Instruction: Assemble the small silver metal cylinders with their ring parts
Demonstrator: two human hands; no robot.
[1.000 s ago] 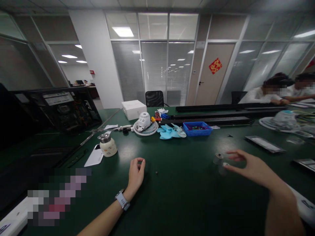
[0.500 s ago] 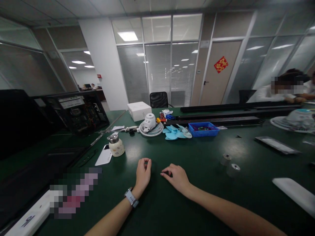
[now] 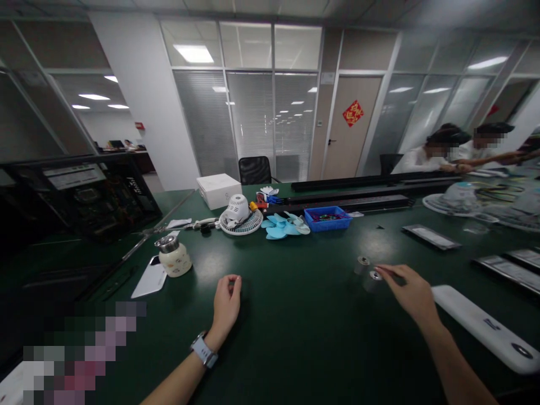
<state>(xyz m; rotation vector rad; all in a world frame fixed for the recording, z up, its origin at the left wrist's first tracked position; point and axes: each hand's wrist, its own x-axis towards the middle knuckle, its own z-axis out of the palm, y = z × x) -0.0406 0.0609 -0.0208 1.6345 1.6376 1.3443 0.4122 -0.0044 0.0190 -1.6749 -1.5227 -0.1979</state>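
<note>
My left hand (image 3: 226,304) hovers above the green table with its fingers curled in and a watch on the wrist. Nothing shows in its grasp. Off to the right, my right hand (image 3: 409,289) pinches at the top edge of the nearer small metal cylinder (image 3: 372,283), which stands upright on the table. A second metal cylinder (image 3: 361,265) stands just behind it, to the left. A long white casing (image 3: 481,326) with a dark oval at one end lies beside my right wrist.
A cream jar with a metal lid (image 3: 175,260) stands by a white phone (image 3: 149,279) on the left. Farther back are a white fan part (image 3: 239,216), light blue fan blades (image 3: 280,226), a blue tray (image 3: 327,225) and a white box (image 3: 217,189). Two people (image 3: 422,157) sit at the far right.
My right hand has moved away from my left hand, out to the nearer metal cylinder. The view has turned right. My left hand stays curled over the table.
</note>
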